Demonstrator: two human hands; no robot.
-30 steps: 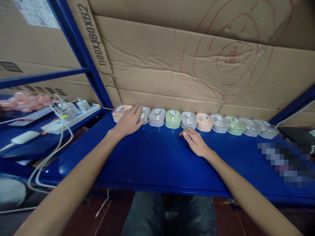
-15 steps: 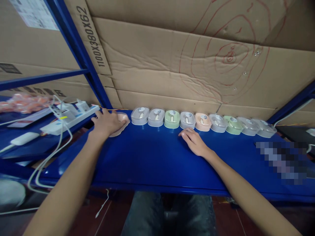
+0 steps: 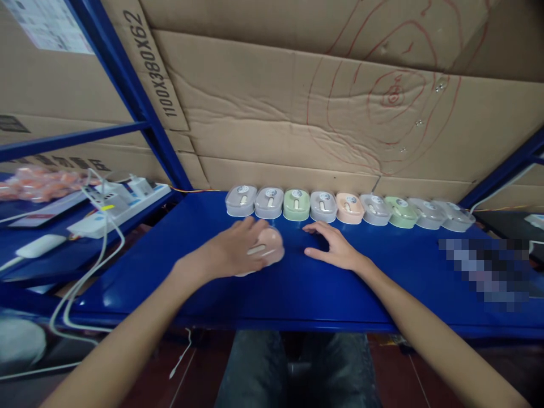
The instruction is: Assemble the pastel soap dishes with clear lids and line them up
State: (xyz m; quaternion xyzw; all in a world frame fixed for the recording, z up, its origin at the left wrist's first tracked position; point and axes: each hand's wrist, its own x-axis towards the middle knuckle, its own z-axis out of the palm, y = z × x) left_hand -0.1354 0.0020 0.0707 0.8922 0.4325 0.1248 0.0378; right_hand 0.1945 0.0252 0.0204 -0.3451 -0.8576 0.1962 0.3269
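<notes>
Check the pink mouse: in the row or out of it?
Out. The left hand holds the pink mouse on the blue shelf, in front of the row of mice at the cardboard.

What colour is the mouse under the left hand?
Pale pink; the mouse under the left hand shows best in the head view, on the blue shelf.

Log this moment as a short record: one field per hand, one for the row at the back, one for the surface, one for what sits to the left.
left hand: left hand holds a pink mouse on the shelf
right hand: right hand rests open on the shelf, holding nothing
row: nine mice side by side along the cardboard; grey, green and one pink
surface: blue metal shelf
left side: white power strip with plugs and cables
</notes>
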